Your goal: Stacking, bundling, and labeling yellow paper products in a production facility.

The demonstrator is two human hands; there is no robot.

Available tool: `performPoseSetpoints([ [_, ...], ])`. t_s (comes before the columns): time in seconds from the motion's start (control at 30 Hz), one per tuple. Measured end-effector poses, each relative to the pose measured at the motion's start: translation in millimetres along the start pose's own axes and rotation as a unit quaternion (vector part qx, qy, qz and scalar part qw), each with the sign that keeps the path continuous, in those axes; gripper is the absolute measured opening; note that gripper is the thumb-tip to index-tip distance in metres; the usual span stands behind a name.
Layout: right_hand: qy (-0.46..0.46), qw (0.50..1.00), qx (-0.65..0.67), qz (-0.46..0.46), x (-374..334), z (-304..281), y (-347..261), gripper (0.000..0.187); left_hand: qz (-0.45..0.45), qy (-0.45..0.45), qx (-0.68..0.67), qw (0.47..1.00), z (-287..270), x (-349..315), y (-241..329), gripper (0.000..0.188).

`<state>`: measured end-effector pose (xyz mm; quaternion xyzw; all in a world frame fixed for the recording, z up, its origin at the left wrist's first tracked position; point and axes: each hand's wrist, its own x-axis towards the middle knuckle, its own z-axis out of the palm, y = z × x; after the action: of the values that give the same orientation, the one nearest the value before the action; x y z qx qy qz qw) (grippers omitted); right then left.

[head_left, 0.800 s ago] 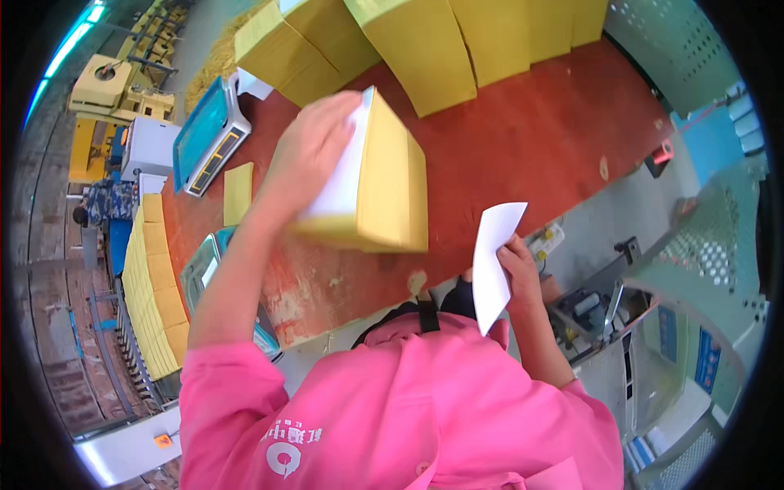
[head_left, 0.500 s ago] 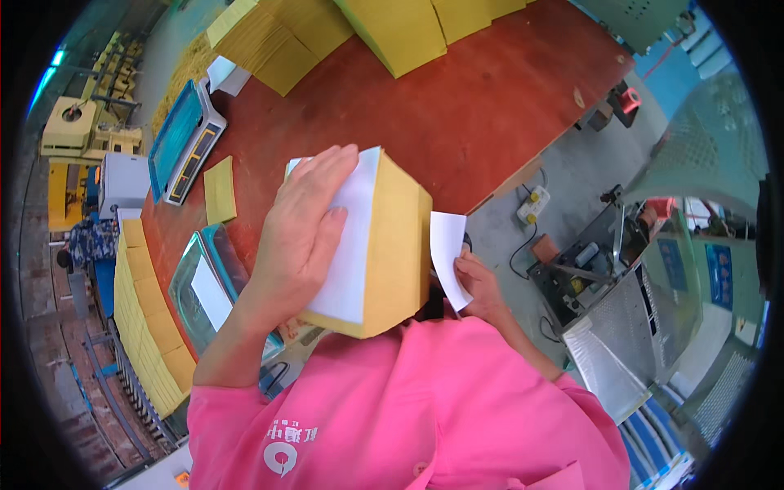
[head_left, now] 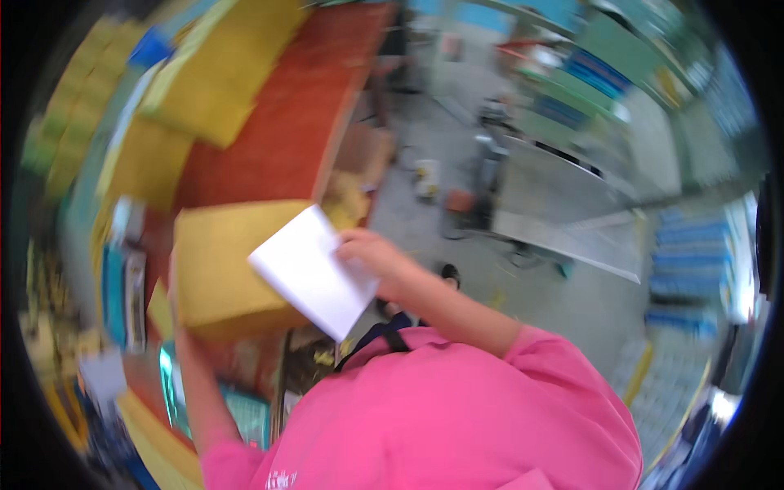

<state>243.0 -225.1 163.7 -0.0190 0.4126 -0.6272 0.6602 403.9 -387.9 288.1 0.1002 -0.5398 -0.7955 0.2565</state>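
A block of yellow paper (head_left: 237,257) is in front of me at the table's near end. My left hand (head_left: 172,286) grips the block's left side; most of its fingers are hidden behind that edge. My right hand (head_left: 367,255) is closed on the side of a white sheet of paper (head_left: 314,273), thumb and fingers pinching it. The sheet is tilted in front of the block's right part and covers its right corner. Motion blurs the picture, so I cannot tell whether sheet and block touch.
Large yellow paper stacks (head_left: 220,73) stand on the red table (head_left: 302,106). A scale (head_left: 122,294) with a teal top is at the left. A teal-edged tray (head_left: 245,415) lies near my left forearm. On the floor at the right are a metal-topped bench (head_left: 563,196) and a power strip (head_left: 425,178).
My view has swung right. The block now appears further left, my left hand at its side instead of over its white face. The white sheet has come up in front of the block.
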Motion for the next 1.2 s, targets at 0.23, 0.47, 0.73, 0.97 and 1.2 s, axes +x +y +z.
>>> performPoseSetpoints([
  [0.23, 0.068, 0.979, -0.137, -0.135, -132.7, -129.6, -72.1, 0.013, 0.023, 0.033, 0.387, 0.921, 76.8, 7.2, -143.4, 0.043],
  [0.47, 0.245, 0.932, -0.197, -0.182, -294.6, -365.7, -152.2, 0.011, 0.16, -0.025, 0.528, 0.834, 259.6, 90.3, -359.8, 0.039],
  [0.73, 0.252, 0.953, -0.069, -0.156, -382.5, -547.0, -213.5, 0.013, 0.206, 0.024, 0.354, 0.912, 431.6, 140.0, -513.5, 0.041],
  [0.97, 0.124, 0.962, 0.168, -0.176, -370.1, -636.4, -191.9, 0.033, 0.039, -0.022, 0.232, 0.972, 404.8, 141.3, -529.0, 0.046],
  [1.2, 0.195, 0.962, 0.151, -0.12, -338.6, -653.5, -178.8, 0.02, -0.142, 0.017, 0.111, 0.983, 408.1, 132.4, -493.9, 0.052],
])
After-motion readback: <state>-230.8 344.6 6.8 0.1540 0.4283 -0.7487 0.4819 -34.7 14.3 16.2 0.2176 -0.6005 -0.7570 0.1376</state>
